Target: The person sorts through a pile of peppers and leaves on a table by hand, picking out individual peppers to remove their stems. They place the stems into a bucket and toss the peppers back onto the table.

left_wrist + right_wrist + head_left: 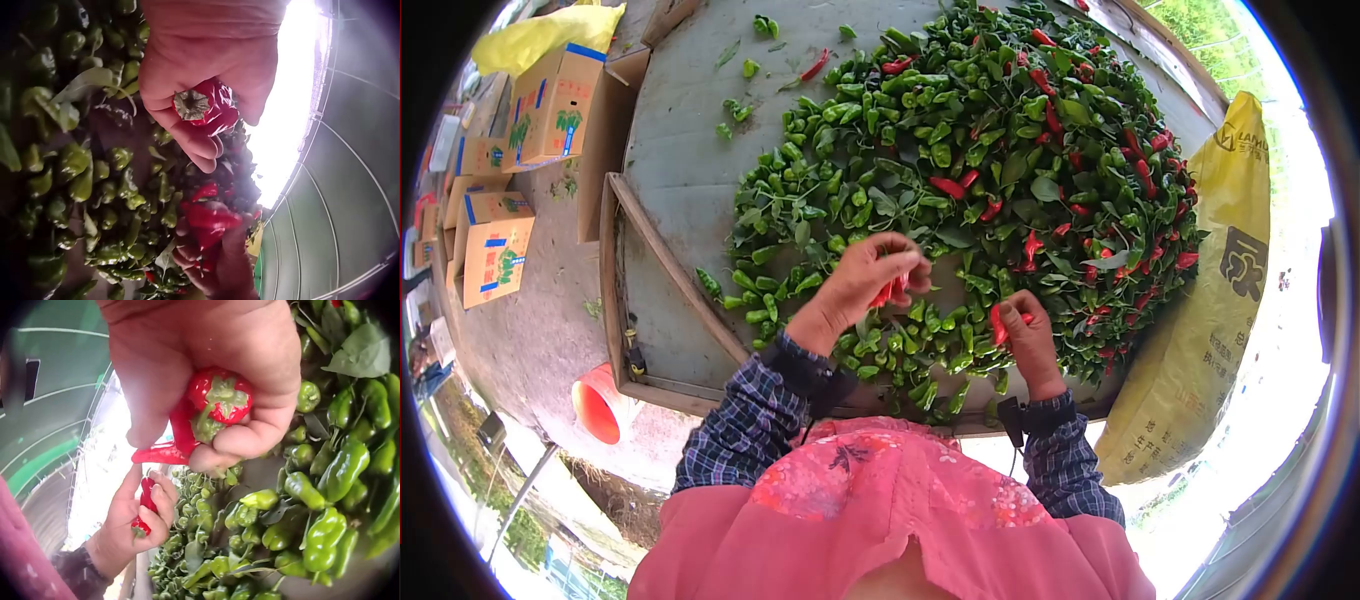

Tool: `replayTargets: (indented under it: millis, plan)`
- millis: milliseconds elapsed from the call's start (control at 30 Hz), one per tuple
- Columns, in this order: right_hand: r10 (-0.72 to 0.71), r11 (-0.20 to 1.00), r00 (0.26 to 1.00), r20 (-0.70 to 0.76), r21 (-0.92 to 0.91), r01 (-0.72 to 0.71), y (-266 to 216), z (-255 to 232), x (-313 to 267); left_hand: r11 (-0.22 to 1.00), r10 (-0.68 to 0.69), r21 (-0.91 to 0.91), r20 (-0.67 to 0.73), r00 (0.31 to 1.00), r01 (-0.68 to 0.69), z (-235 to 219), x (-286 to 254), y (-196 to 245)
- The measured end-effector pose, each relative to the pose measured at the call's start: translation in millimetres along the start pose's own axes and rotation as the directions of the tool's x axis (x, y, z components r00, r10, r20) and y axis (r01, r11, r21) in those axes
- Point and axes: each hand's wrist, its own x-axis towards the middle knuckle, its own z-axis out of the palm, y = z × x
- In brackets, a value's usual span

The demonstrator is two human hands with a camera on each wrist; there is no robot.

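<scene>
Above the heap of green peppers [870,190] on the table [690,130], both hands grip red peppers. Left hand [862,285] curls round a few [209,106]; right hand [1028,335] clutches several [215,400].

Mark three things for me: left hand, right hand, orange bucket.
left hand [855,285], head view, back of the hand, gripping red peppers.
right hand [1028,338], head view, back of the hand, gripping red peppers.
orange bucket [600,405], head view, inner wall.

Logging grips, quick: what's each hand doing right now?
Left hand: closed on red peppers.
Right hand: closed on red chillies.
</scene>
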Motion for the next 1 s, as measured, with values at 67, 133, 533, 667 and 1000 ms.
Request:
replayTargets:
  millis: [67,133,533,667,1000]
  plan:
    - [-0.113,0.988,0.991,-0.070,-0.118,0.104,-3.3,-3.9,6.5,0.993,0.056,0.105,-0.016,0.998,-0.054,1.9,18.4,19.6]
    - [-0.282,0.880,0.955,-0.091,-0.422,0.219,-3.0,-12.6,13.8,0.967,0.118,0.232,-0.052,0.992,-0.103,1.3,35.7,37.1]
    - [-0.398,0.201,0.908,-0.130,-0.978,-0.052,-28.0,1.5,56.6,-0.282,0.548,0.954,0.244,0.800,-0.098,25.9,140.1,13.6]
    - [-0.486,0.367,0.873,0.028,-0.901,0.233,-12.9,14.5,28.5,-0.289,0.563,0.953,0.247,0.789,-0.093,25.8,135.4,12.1]
    - [-0.313,0.901,0.946,0.080,-0.289,0.322,-27.0,43.7,-10.1,0.902,0.250,0.332,0.121,0.961,-0.276,12.9,73.1,24.1]
